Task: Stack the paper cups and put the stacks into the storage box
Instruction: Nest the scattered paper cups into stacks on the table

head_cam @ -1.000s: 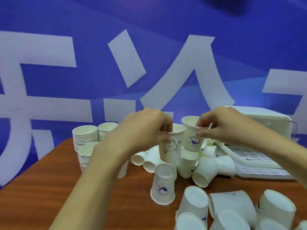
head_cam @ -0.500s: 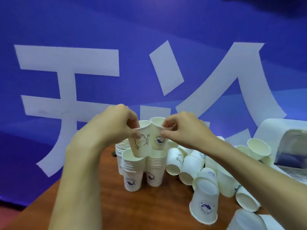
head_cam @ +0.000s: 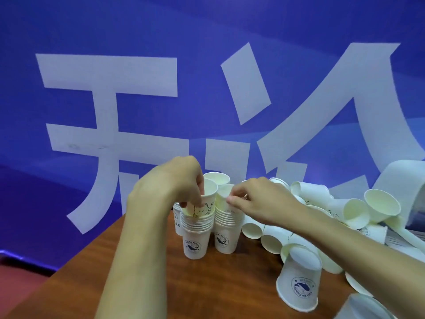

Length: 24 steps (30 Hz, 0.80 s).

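Observation:
Two stacks of white paper cups stand side by side on the brown table. My left hand (head_cam: 181, 183) pinches a cup with a bear drawing (head_cam: 205, 201), its base sunk into the top of the left stack (head_cam: 195, 236). My right hand (head_cam: 257, 199) pinches another white cup (head_cam: 222, 199) at the top of the right stack (head_cam: 226, 231). A third stack's rim (head_cam: 217, 178) shows behind them. The white storage box (head_cam: 404, 187) is at the right edge, mostly cut off.
A heap of loose cups (head_cam: 354, 210) lies on its side right of the stacks. One cup (head_cam: 299, 282) stands upside down near the front right. The table's left edge (head_cam: 76, 256) runs diagonally. A blue banner with white characters hangs behind.
Both hands carried their cups left and down from mid-air onto the tops of the two stacks. The view swung left, so the storage box slid to the right edge.

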### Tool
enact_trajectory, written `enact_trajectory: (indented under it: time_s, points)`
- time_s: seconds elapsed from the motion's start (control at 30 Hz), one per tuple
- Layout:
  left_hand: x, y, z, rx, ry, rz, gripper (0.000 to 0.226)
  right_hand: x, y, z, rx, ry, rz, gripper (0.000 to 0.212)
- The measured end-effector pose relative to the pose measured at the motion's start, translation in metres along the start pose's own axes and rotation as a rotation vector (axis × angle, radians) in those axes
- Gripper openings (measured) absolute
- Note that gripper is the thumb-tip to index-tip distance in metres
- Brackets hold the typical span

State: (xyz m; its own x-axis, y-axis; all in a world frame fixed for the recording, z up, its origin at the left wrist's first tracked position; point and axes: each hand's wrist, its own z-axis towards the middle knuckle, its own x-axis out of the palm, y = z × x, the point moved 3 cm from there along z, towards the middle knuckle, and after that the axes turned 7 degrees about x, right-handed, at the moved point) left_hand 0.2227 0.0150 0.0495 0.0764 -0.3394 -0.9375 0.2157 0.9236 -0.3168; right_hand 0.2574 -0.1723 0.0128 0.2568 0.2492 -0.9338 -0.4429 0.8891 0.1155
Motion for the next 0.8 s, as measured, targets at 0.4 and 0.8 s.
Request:
enact_trajectory:
  time_s: [0.4,0.8]
  points:
    - [0.033,0.003,0.017,-0.078,0.267,-0.001,0.022,0.029,0.002,0.007,0.003,0.243,0.038,0.036]
    - [0.035,-0.002,0.019,-0.098,0.279,0.071,0.018,0.033,0.003,0.007,0.016,0.223,0.033,0.039]
